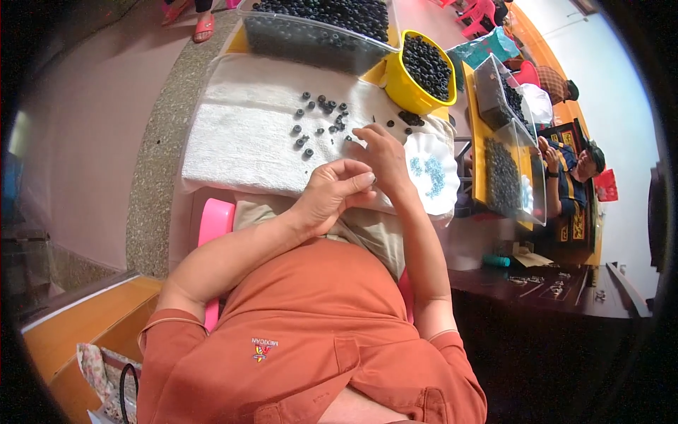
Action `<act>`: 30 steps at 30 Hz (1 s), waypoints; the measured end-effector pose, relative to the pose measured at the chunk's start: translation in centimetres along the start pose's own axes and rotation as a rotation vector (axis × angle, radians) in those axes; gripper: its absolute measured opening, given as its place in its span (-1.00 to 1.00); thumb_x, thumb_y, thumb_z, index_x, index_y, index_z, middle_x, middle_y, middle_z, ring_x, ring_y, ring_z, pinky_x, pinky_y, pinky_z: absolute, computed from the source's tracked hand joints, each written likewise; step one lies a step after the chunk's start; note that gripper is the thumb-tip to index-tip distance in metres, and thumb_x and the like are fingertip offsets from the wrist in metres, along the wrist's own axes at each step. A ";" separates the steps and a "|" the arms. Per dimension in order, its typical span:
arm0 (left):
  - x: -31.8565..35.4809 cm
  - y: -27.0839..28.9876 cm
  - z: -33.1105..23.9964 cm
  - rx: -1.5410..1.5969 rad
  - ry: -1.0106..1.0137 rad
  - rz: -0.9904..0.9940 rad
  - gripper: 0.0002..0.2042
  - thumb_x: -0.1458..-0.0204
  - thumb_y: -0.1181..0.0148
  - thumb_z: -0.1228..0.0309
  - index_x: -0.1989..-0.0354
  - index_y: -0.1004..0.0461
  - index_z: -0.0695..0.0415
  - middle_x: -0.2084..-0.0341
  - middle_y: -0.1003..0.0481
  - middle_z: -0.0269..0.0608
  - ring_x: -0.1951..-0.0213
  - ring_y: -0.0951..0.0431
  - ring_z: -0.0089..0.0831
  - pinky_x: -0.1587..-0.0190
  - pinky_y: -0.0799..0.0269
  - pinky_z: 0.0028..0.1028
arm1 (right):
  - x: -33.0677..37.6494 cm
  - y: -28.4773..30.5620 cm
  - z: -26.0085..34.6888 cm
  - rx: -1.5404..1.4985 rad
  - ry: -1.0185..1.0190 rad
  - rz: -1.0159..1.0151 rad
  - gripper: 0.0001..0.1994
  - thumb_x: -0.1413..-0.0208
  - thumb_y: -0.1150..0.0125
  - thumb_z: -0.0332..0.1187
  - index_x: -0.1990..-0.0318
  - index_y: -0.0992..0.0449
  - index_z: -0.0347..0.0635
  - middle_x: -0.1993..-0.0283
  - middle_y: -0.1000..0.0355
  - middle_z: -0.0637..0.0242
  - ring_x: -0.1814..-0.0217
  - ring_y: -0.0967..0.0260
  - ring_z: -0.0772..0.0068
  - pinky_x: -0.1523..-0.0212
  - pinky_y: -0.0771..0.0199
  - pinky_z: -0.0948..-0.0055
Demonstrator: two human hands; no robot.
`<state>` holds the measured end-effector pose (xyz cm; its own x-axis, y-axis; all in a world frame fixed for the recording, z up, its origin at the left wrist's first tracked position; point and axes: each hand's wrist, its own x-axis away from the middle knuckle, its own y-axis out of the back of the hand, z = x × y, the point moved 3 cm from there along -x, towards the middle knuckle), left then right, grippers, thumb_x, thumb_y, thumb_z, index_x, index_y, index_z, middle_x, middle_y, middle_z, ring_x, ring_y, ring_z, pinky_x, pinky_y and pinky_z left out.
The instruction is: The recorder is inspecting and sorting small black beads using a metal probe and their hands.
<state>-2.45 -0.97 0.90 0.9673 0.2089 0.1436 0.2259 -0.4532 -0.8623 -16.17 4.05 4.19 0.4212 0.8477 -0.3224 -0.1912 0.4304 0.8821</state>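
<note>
My left hand (332, 194) is closed in a pinch above the near edge of a white towel (236, 134). Whatever its thumb and forefinger hold is too small to make out. My right hand (381, 159) reaches past it, fingers stretched and apart, close to loose small black ring-shaped parts (332, 106) on the towel. No object shows in the right hand; its thumb is hidden. Beside the right wrist lies a white scalloped plate (447, 199) with many tiny light-blue pieces (431, 173) on it.
Behind the towel stand a clear plastic bin (318, 53) and a yellow tub (399, 88), both full of black parts. More clear bins (494, 127) stand on a table to the right, where another person (572, 173) sits. A pink chair (215, 219) is under me.
</note>
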 end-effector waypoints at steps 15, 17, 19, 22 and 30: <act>-0.2 0.5 -0.1 -0.018 -0.017 -0.110 -0.90 -0.12 -0.24 0.51 0.22 -0.48 0.17 0.34 -0.53 -0.31 0.33 -0.57 -0.53 0.20 -0.62 -0.52 | -0.4 -1.3 -1.6 -0.165 -0.090 0.011 -0.86 0.06 -0.33 -0.46 0.31 -0.60 -0.27 0.36 -0.53 0.17 0.36 -0.51 0.31 0.29 -0.50 0.41; -0.2 0.6 -0.1 -0.019 -0.034 -0.114 -0.90 -0.12 -0.24 0.51 0.22 -0.48 0.17 0.34 -0.53 -0.32 0.33 -0.57 -0.54 0.20 -0.62 -0.52 | -0.4 -1.0 -1.6 -0.216 -0.104 0.016 -0.86 0.07 -0.32 -0.45 0.32 -0.59 -0.25 0.34 -0.53 0.13 0.32 -0.52 0.21 0.25 -0.50 0.35; -0.2 0.7 -0.1 -0.018 -0.036 -0.131 -0.91 -0.11 -0.24 0.51 0.24 -0.49 0.16 0.35 -0.52 -0.33 0.34 -0.56 -0.55 0.20 -0.61 -0.52 | -0.2 -0.9 -1.6 -0.267 -0.118 0.020 -0.86 0.07 -0.31 -0.43 0.32 -0.59 -0.23 0.32 -0.54 0.09 0.28 -0.53 0.10 0.21 -0.51 0.30; -0.2 0.7 -0.1 -0.022 -0.029 -0.147 -0.91 -0.11 -0.25 0.51 0.25 -0.49 0.16 0.37 -0.51 -0.34 0.34 -0.54 -0.57 0.20 -0.61 -0.52 | 0.2 -1.0 -2.1 -0.340 -0.153 -0.008 -0.86 0.10 -0.35 -0.48 0.33 -0.58 -0.26 0.36 -0.53 0.12 0.34 -0.52 0.26 0.29 -0.50 0.39; -0.1 0.6 -0.4 -0.034 -0.046 -0.147 -0.93 -0.12 -0.23 0.52 0.26 -0.49 0.16 0.39 -0.50 -0.34 0.36 -0.53 -0.59 0.20 -0.60 -0.53 | 0.9 -0.9 -2.5 -0.517 -0.027 -0.075 -0.86 0.03 -0.32 -0.55 0.28 -0.58 -0.29 0.41 -0.51 0.23 0.39 -0.45 0.46 0.34 -0.44 0.51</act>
<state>-2.42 -1.57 0.56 0.9173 0.3144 0.2441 0.3695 -0.4440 -0.8163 -17.80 5.16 2.29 0.4718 0.8036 -0.3629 -0.5699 0.5920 0.5698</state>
